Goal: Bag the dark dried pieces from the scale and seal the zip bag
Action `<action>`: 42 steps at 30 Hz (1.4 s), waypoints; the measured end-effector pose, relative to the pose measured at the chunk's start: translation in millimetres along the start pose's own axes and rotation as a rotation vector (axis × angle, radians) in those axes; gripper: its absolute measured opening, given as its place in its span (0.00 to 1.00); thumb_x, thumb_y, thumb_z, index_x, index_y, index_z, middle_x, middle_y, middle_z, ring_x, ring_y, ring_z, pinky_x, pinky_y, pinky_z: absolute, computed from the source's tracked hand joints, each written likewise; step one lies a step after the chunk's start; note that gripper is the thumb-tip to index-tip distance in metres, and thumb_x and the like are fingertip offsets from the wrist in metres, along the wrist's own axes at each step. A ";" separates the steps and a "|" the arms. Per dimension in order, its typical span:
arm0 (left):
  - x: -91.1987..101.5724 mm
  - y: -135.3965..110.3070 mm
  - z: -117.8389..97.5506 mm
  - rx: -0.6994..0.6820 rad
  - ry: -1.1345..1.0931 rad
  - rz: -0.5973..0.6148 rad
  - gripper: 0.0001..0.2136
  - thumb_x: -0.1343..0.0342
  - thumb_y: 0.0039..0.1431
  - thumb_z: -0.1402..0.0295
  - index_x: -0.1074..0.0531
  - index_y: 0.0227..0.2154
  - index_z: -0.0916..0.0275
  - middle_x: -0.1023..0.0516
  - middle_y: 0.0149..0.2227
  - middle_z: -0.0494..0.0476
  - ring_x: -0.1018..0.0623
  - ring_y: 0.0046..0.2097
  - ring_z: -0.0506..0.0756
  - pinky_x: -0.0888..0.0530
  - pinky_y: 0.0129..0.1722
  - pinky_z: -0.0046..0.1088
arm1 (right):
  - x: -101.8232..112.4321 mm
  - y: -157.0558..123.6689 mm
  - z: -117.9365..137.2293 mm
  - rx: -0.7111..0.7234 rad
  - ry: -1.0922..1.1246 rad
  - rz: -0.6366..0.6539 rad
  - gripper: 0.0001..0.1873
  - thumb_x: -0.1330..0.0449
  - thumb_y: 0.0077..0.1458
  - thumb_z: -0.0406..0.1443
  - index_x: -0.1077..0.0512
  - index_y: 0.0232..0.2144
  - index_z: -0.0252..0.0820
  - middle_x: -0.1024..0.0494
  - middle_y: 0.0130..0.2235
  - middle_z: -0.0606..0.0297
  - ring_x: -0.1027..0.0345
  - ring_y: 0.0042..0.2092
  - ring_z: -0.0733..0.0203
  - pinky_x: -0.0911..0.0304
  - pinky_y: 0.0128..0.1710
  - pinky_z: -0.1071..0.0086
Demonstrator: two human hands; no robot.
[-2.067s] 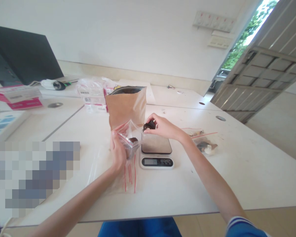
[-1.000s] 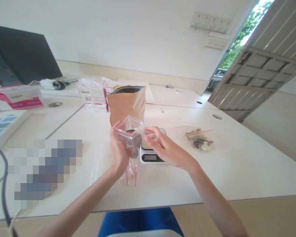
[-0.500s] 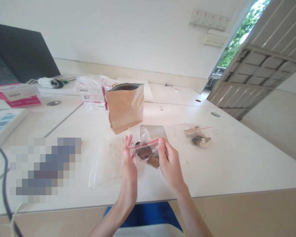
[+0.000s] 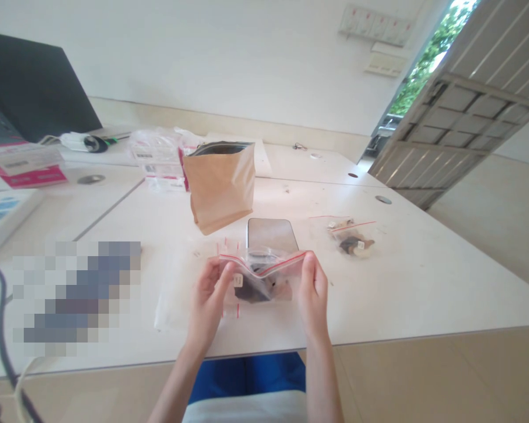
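zip bag (image 4: pixel 261 281) held up just in front of the scale (image 4: pixel 271 234), between it and the near table (image 4: pixel 423 294) edge. dark and tan pieces sit in the bag's lower part. red zip strip across the top looks partly parted in the middle, not pressed flat

left hand (image 4: pixel 209 296) pinches the bag's top left corner, thumb and fingers clamped on the strip. right hand (image 4: pixel 314 291) pinches the top right corner the same way, bag stretched between them

progress, my read: filling looks done, pieces are in. seal looks not yet closed along its length. scale platform is bare, display hidden behind the bag

outward from the scale:
- brown paper pouch (image 4: pixel 220 185) upright, mouth open, just behind-left of scale
- second small filled bag (image 4: pixel 351 239) flat on the table, right of scale, apart from it
- loose empty clear bags (image 4: pixel 176 294) flat, left-front of scale, under and beside the left hand
- packs of clear bags (image 4: pixel 158 158) behind the pouch, pink boxes (image 4: pixel 24 167) far left, well apart

room: open tabletop right of the scale past the second bag. near table edge lies close below both wrists, so little margin toward the person. left side is cluttered
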State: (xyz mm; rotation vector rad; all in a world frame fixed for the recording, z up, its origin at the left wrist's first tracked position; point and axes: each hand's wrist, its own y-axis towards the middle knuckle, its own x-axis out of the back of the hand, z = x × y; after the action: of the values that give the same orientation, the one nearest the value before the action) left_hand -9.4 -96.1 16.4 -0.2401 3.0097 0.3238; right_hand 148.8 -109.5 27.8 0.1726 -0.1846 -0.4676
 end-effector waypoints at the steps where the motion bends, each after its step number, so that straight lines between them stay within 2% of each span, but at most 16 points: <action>1: -0.3 0.1 0.1 -0.008 0.008 -0.031 0.12 0.42 0.55 0.55 0.27 0.31 0.60 0.21 0.33 0.55 0.21 0.38 0.55 0.27 0.40 0.29 | 0.3 -1.1 -2.3 0.000 -0.013 0.008 0.25 0.59 0.63 0.53 0.33 0.28 0.45 0.24 0.30 0.61 0.29 0.35 0.55 0.34 0.38 0.63; 5: 2.3 -1.9 1.5 0.018 0.024 -0.061 0.14 0.46 0.58 0.53 0.26 0.32 0.60 0.20 0.34 0.55 0.21 0.38 0.54 0.27 0.40 0.28 | 4.2 -3.5 -8.7 0.082 -0.028 0.189 0.19 0.55 0.63 0.50 0.32 0.34 0.47 0.24 0.34 0.62 0.29 0.40 0.56 0.34 0.42 0.64; 7: 4.6 -3.7 2.5 0.048 0.044 -0.067 0.16 0.48 0.60 0.52 0.26 0.31 0.60 0.19 0.35 0.55 0.21 0.38 0.54 0.27 0.41 0.28 | 6.0 -3.0 -10.7 0.097 -0.003 0.235 0.16 0.53 0.63 0.48 0.31 0.35 0.47 0.24 0.35 0.63 0.29 0.41 0.57 0.34 0.42 0.65; 11: 7.9 -6.4 4.0 0.092 0.056 -0.119 0.17 0.46 0.58 0.51 0.26 0.31 0.61 0.19 0.33 0.54 0.21 0.37 0.53 0.27 0.39 0.27 | 8.8 0.5 -15.1 0.104 0.002 0.179 0.17 0.53 0.64 0.47 0.30 0.33 0.46 0.24 0.33 0.64 0.30 0.37 0.59 0.36 0.41 0.67; 16: 8.5 -7.4 3.2 0.123 0.051 -0.213 0.17 0.45 0.56 0.50 0.25 0.31 0.61 0.18 0.32 0.55 0.20 0.35 0.54 0.26 0.37 0.27 | 11.7 3.2 -20.3 0.108 -0.011 0.097 0.16 0.48 0.61 0.47 0.28 0.31 0.43 0.24 0.32 0.64 0.31 0.35 0.60 0.37 0.38 0.68; 23: 7.4 -7.8 0.1 0.109 0.036 -0.206 0.18 0.44 0.54 0.50 0.25 0.30 0.62 0.18 0.30 0.55 0.19 0.34 0.53 0.24 0.36 0.26 | 11.9 2.8 -21.9 0.090 0.061 0.030 0.14 0.43 0.58 0.46 0.27 0.33 0.42 0.24 0.31 0.64 0.31 0.33 0.61 0.36 0.36 0.69; 29: 8.5 -6.5 1.8 0.106 0.047 -0.196 0.16 0.44 0.55 0.52 0.25 0.30 0.62 0.19 0.30 0.54 0.20 0.34 0.51 0.26 0.35 0.22 | 12.3 3.0 -21.9 0.132 0.036 0.046 0.20 0.50 0.63 0.47 0.29 0.28 0.41 0.25 0.29 0.65 0.34 0.30 0.65 0.38 0.34 0.72; 32: 9.3 -8.2 2.9 0.117 0.065 -0.195 0.16 0.44 0.56 0.52 0.26 0.31 0.62 0.19 0.29 0.52 0.23 0.27 0.48 0.29 0.26 0.19 | 12.4 3.8 -23.2 0.150 0.029 0.048 0.18 0.50 0.63 0.46 0.30 0.29 0.41 0.26 0.29 0.66 0.35 0.30 0.65 0.38 0.34 0.72; 35: 9.6 -10.3 2.5 0.140 0.106 -0.201 0.17 0.46 0.57 0.51 0.27 0.33 0.60 0.21 0.27 0.49 0.34 0.16 0.45 0.38 0.15 0.21 | 12.0 3.8 -23.7 0.157 0.005 0.031 0.17 0.49 0.62 0.46 0.29 0.30 0.42 0.26 0.29 0.66 0.34 0.31 0.65 0.39 0.35 0.72; 37: 9.7 -10.4 2.0 0.113 0.156 -0.224 0.16 0.46 0.57 0.51 0.27 0.32 0.60 0.21 0.28 0.49 0.32 0.18 0.45 0.36 0.18 0.21 | 11.7 3.1 -23.2 0.163 -0.015 0.011 0.17 0.49 0.62 0.46 0.29 0.30 0.42 0.26 0.30 0.66 0.34 0.32 0.64 0.39 0.36 0.71; 39: 9.9 -9.4 2.1 0.060 0.203 -0.252 0.15 0.45 0.57 0.52 0.26 0.31 0.60 0.21 0.29 0.50 0.26 0.27 0.47 0.31 0.28 0.20 | 11.3 2.5 -22.7 0.166 -0.035 -0.006 0.17 0.49 0.62 0.45 0.29 0.29 0.42 0.26 0.30 0.66 0.34 0.32 0.64 0.39 0.36 0.71; 42: 10.8 -7.2 3.5 0.032 0.243 -0.252 0.15 0.45 0.57 0.53 0.25 0.31 0.60 0.22 0.30 0.51 0.25 0.33 0.49 0.31 0.35 0.21 | 11.2 2.3 -22.8 0.162 -0.046 -0.022 0.17 0.49 0.62 0.46 0.29 0.29 0.42 0.25 0.30 0.66 0.34 0.32 0.64 0.39 0.36 0.71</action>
State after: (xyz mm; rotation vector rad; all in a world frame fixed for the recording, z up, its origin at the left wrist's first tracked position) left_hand -18.5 -103.8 10.2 -0.6958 3.1640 0.2376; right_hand 164.6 -109.8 7.7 0.3229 -0.2658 -0.4788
